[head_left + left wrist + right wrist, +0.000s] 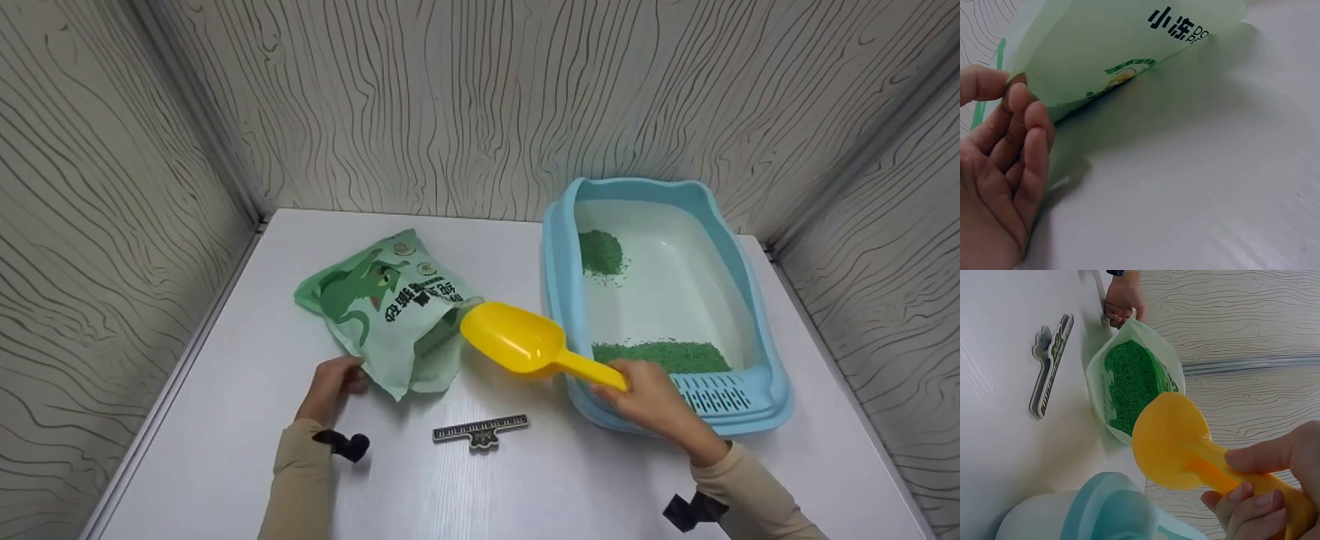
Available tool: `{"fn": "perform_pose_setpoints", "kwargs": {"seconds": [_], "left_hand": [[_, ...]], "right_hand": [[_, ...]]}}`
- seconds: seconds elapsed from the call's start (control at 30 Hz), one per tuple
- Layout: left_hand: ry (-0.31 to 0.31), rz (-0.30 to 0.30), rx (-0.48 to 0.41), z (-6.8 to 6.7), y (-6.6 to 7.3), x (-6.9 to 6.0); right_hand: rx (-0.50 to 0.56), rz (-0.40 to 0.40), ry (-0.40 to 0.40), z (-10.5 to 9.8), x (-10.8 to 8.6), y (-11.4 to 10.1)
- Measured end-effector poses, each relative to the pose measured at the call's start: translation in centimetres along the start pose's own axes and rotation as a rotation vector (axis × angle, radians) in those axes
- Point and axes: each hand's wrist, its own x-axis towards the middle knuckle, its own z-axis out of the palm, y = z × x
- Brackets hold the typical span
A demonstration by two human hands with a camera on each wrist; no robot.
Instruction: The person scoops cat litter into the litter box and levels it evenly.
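Note:
A pale green bag (390,300) with a cat print lies on the table, its mouth toward the scoop; green pellets (1131,379) fill its inside in the right wrist view. My left hand (334,386) pinches the bag's near edge between thumb and fingers, clearer in the left wrist view, where the hand (1010,152) is at the left. My right hand (649,397) grips the handle of a yellow scoop (517,337), whose empty bowl is at the bag's opening. In the right wrist view the scoop (1171,439) overlaps the bag's rim.
A blue litter tray (559,277) stands on the right, with a small pile of green pellets (600,251) at its back left and more along its front. A black-and-white clip (481,430) lies on the table between the hands. Patterned walls (420,112) enclose the table's back and sides.

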Motion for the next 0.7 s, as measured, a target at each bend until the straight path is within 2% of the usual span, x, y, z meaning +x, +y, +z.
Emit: {"fn": "perform_pose_setpoints", "kwargs": {"seconds": [0.23, 0.53, 0.7], "left_hand": [[-0.018, 0.008, -0.046, 0.1, -0.1, 0.0], [-0.002, 0.014, -0.008, 0.1, -0.1, 0.1], [-0.004, 0.008, -0.046, 0.1, -0.2, 0.0]], "right_hand": [[-0.035, -0.023, 0.021, 1.3, 0.3, -0.3], [-0.107, -0.073, 0.042, 3.5, 1.0, -0.9], [-0.142, -0.079, 0.063, 4.1, 1.3, -1.1]]}}
